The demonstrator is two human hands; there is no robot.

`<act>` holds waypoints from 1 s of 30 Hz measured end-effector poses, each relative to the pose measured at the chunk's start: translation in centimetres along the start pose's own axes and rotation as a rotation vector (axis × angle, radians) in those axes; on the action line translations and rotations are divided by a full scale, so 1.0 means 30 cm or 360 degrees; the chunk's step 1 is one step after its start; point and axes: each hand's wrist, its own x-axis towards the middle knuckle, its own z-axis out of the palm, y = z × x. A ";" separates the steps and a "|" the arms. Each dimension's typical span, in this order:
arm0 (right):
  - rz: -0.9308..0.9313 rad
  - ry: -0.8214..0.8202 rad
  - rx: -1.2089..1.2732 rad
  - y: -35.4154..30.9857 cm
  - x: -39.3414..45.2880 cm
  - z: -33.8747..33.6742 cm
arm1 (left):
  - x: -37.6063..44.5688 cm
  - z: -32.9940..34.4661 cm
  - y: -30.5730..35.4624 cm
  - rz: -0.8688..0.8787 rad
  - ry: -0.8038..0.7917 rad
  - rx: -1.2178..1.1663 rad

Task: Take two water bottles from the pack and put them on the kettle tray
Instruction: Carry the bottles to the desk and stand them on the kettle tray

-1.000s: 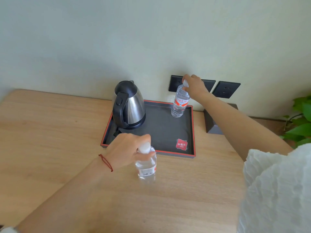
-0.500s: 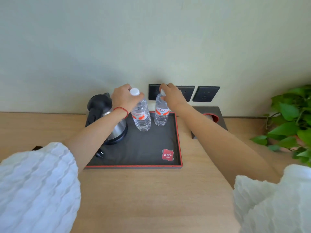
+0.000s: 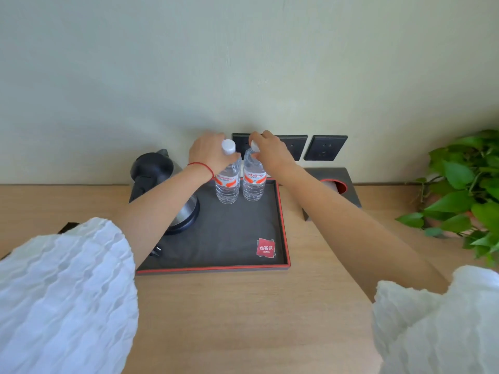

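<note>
Kettle tray (image 3: 283,225): dark rectangular tray with a red rim, lying flat on the wooden bench (image 3: 243,319) against the wall; a red logo patch sits in its near right corner. Kettle (image 3: 159,168): black-topped steel kettle at the tray's far left, partly hidden by the left forearm. Left water bottle (image 3: 228,184): clear, white cap, red-and-white label, upright on the tray's far edge to the right of the kettle; left hand (image 3: 210,155) closed around its neck and shoulder, grip grasping the bottle from above. Right water bottle (image 3: 253,182): same kind, upright just beside the first, the two close enough that contact cannot be ruled out; right hand (image 3: 271,152) over its cap and neck, grip grasping it likewise. Holding near the top probably serves to steady each tall, narrow bottle while its base settles, and the paired spot at the back leaves the front of the tray free. Both bottles appear seated, so the placing looks nearly done, with only letting go left. Also present: dark wall sockets (image 3: 325,147), a grey holder (image 3: 337,182) to the right of the tray, a leafy plant (image 3: 464,190) at far right. The pack is not in view.
</note>
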 end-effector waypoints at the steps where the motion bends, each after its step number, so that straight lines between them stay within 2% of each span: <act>1: -0.0003 -0.0003 -0.0003 -0.001 -0.001 0.000 | -0.001 -0.017 -0.007 0.0153 -0.0080 -0.0013; 4: 0.0001 -0.0006 -0.0005 -0.001 -0.007 0.000 | -0.004 -0.061 -0.036 0.0597 -0.0310 0.0041; 7: 0.0016 0.0001 0.0005 -0.001 -0.010 0.003 | 0.009 -0.082 -0.052 0.0726 -0.0324 0.0171; 11: 0.0017 0.0012 0.0012 -0.005 -0.012 0.005 | 0.014 -0.072 -0.013 0.0591 -0.0168 0.0267; 14: 0.0046 0.0009 0.0034 -0.011 -0.015 0.003 | 0.025 -0.035 0.026 0.0292 0.0021 0.0268; 17: 0.0062 -0.0003 0.0048 -0.016 -0.021 0.003 | 0.039 -0.008 0.036 -0.0073 0.0260 0.0102; 20: 0.0062 0.0001 0.0051 -0.016 -0.027 0.004 | 0.042 0.008 0.034 -0.0226 0.0298 -0.0068; 22: 0.0065 0.0006 0.0055 -0.016 -0.028 0.003 | 0.036 0.000 0.025 -0.0173 0.0191 -0.0163; 25: 0.0054 0.0005 0.0045 -0.011 -0.030 0.004 | 0.029 -0.040 -0.019 0.0155 -0.0200 -0.0381; 27: 0.0067 0.0011 0.0047 -0.005 -0.032 0.004 | 0.018 -0.071 -0.055 0.0215 -0.0392 -0.0435; 30: 0.0087 0.0029 0.0065 0.000 -0.040 0.007 | 0.016 -0.079 -0.083 0.0185 -0.0241 -0.0416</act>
